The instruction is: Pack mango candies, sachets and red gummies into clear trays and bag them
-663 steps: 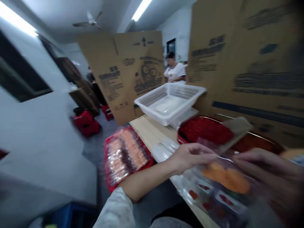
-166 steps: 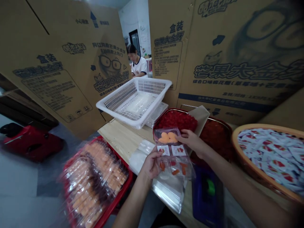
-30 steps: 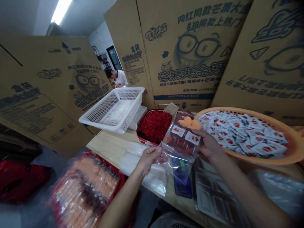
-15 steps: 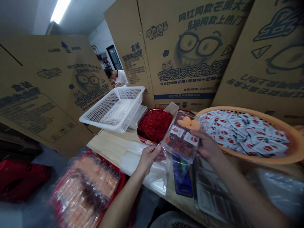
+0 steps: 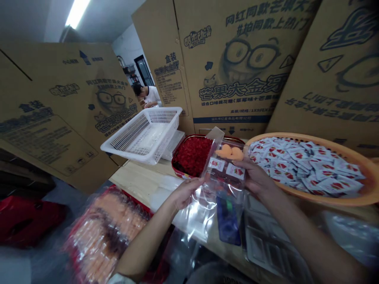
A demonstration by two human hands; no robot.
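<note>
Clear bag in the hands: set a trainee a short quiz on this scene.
1. Which is nearer the orange basket of sachets? A: left hand; B: right hand.
2. True or false: the white basket stands inside the red tray.
3. Fill in: the clear bag is held by ___ hands.

Key: 1 B; 2 false; 3 both.
</note>
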